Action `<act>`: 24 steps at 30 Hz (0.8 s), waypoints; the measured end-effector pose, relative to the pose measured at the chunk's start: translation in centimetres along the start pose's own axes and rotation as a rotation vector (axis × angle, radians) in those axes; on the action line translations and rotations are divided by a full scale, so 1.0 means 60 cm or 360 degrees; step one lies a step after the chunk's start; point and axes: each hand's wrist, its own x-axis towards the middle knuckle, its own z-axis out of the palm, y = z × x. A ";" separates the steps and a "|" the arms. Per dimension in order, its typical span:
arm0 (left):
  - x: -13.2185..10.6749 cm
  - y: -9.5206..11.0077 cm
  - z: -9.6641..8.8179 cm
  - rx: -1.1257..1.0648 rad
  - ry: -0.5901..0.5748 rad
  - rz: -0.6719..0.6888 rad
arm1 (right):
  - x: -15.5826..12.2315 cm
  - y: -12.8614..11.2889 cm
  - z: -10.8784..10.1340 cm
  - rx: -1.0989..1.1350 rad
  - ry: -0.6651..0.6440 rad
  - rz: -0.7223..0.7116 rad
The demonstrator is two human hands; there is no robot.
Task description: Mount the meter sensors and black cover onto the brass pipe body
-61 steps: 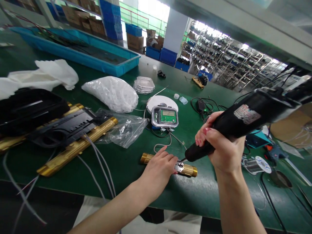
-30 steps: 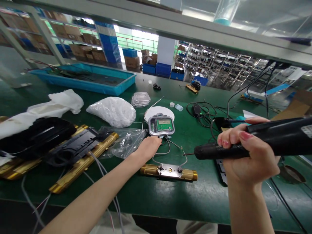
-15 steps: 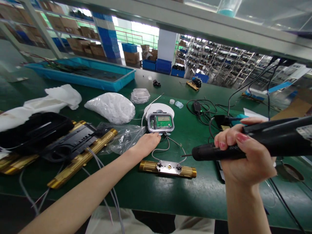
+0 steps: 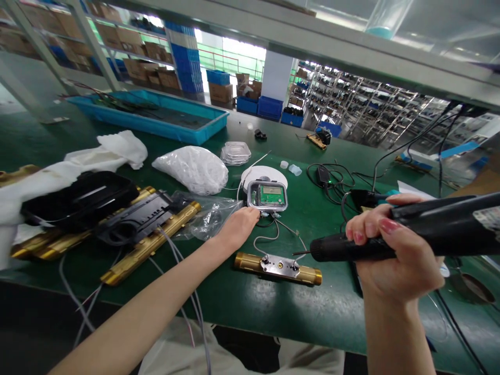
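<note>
My right hand [image 4: 392,250] is wrapped round a black electric screwdriver [image 4: 406,234], held level with its bit pointing left, above the right end of a short brass pipe section [image 4: 278,267] that carries a steel plate on top. Thin grey wires run from that plate up to a small meter module [image 4: 267,196] with a green circuit board under a clear cover. My left hand [image 4: 239,226] reaches across the green table [image 4: 250,307] and its fingertips touch the meter module's near left corner; the fingers are curled and mostly hidden.
Long brass pipes with black plastic housings [image 4: 128,226] lie at the left, beside white cloths [image 4: 113,151] and plastic bags [image 4: 193,169]. A blue tray [image 4: 156,117] stands at the back. Cables, a charger [image 4: 324,177] and a solder spool lie at the right.
My left hand left the brass pipe and went up to the meter module. My right hand lifted the screwdriver off the plate and turned it level.
</note>
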 end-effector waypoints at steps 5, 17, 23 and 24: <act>-0.082 0.042 -0.039 -0.0280 0.0266 -0.0123 | -0.010 0.000 0.003 0.0030 -0.0053 0.0048; -0.154 0.096 0.003 -0.0324 0.0064 0.0316 | -0.026 0.006 0.009 0.0032 -0.0100 0.0092; -0.161 0.101 0.003 -0.0095 0.0138 0.0497 | -0.026 0.002 0.006 0.0044 -0.0108 0.0090; -0.161 0.103 0.003 -0.0044 0.0168 0.0528 | -0.026 0.001 0.007 0.0044 -0.0108 0.0089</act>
